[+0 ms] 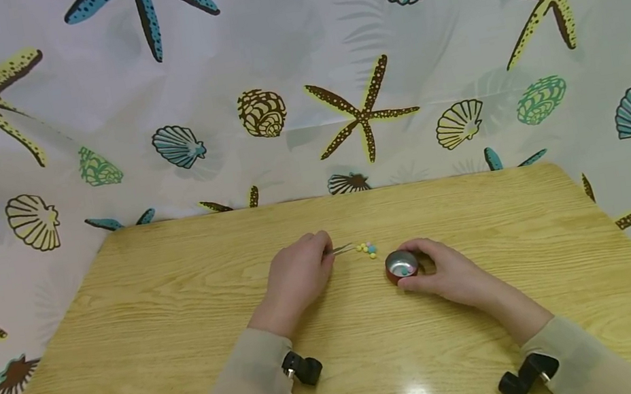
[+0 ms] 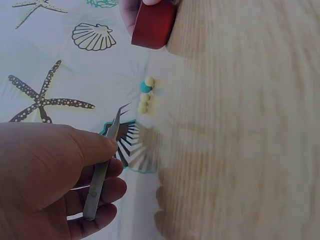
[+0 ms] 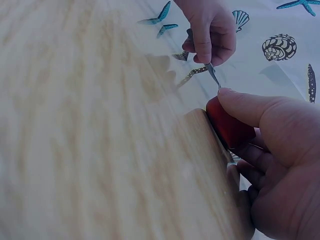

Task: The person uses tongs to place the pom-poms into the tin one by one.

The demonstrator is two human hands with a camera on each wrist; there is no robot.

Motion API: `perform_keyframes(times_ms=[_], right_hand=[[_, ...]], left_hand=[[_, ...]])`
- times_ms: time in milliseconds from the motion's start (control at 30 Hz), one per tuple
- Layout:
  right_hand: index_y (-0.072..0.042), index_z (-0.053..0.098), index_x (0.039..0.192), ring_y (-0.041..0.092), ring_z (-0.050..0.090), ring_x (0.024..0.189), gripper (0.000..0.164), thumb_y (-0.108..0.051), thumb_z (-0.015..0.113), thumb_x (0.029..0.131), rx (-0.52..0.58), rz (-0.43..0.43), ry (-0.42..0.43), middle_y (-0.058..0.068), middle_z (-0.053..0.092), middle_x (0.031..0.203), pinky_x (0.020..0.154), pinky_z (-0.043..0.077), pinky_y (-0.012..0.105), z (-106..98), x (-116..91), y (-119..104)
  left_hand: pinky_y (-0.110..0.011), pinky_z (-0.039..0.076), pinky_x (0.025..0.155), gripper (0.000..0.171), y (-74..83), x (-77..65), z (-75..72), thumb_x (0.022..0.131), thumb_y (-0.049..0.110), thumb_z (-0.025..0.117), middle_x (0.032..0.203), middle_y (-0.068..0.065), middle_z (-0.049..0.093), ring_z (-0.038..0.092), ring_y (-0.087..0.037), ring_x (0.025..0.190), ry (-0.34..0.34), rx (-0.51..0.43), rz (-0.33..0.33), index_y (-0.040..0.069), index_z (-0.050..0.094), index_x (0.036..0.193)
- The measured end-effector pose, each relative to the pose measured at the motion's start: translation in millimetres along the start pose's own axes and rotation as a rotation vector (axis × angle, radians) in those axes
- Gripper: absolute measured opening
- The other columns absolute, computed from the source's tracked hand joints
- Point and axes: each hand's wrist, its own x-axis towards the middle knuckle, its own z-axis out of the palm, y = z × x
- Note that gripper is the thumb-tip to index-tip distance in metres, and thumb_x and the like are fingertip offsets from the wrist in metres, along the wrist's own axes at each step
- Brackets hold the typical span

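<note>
My left hand (image 1: 301, 275) pinches a pair of metal tweezers (image 2: 102, 172) between thumb and fingers. The bent tips stand slightly apart with nothing between them, pointing toward a small cluster of beads (image 1: 366, 248) on the table. Those beads are yellow, blue and pink; several also show in the left wrist view as yellow and teal balls (image 2: 145, 88). With thumb and fingers around its side, my right hand (image 1: 448, 271) holds a small round bowl (image 1: 390, 273), red outside and silvery inside. A few teal and pink beads (image 1: 406, 271) lie at its bottom.
A wood-grain table (image 1: 171, 302) spans the space under both hands. Behind it and at its sides hangs a pale cloth (image 1: 279, 44) printed with starfish and shells. Each sleeved wrist wears a black camera mount, such as the right one (image 1: 528, 377).
</note>
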Motion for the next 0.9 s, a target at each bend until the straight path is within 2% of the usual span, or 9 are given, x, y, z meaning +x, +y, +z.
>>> perform_keyframes(times_ms=[333, 900], right_hand=[[-0.012, 0.062, 0.149, 0.034, 0.054, 0.142, 0.059, -0.031, 0.088, 0.099, 0.002, 0.011, 0.000, 0.010, 0.065, 0.144, 0.122, 0.036, 0.061, 0.3, -1.2, -0.1], [-0.013, 0.062, 0.149, 0.034, 0.056, 0.141, 0.059, -0.030, 0.088, 0.099, -0.008, 0.008, 0.001, 0.010, 0.065, 0.143, 0.121, 0.037, 0.060, 0.8, 0.0, -0.5]], left_hand=[[-0.039, 0.055, 0.067, 0.007, -0.9, 5.2, 5.1, 0.109, 0.019, 0.075, 0.091, -0.002, 0.067, 0.062, -0.017, 0.072, -0.029, 0.009, 0.005, 0.013, 0.071, 0.108], [-0.038, 0.056, 0.067, 0.009, -1.1, 6.8, 9.1, 0.108, 0.020, 0.076, 0.090, -0.002, 0.067, 0.063, -0.018, 0.073, -0.036, 0.029, -0.013, 0.014, 0.071, 0.106]])
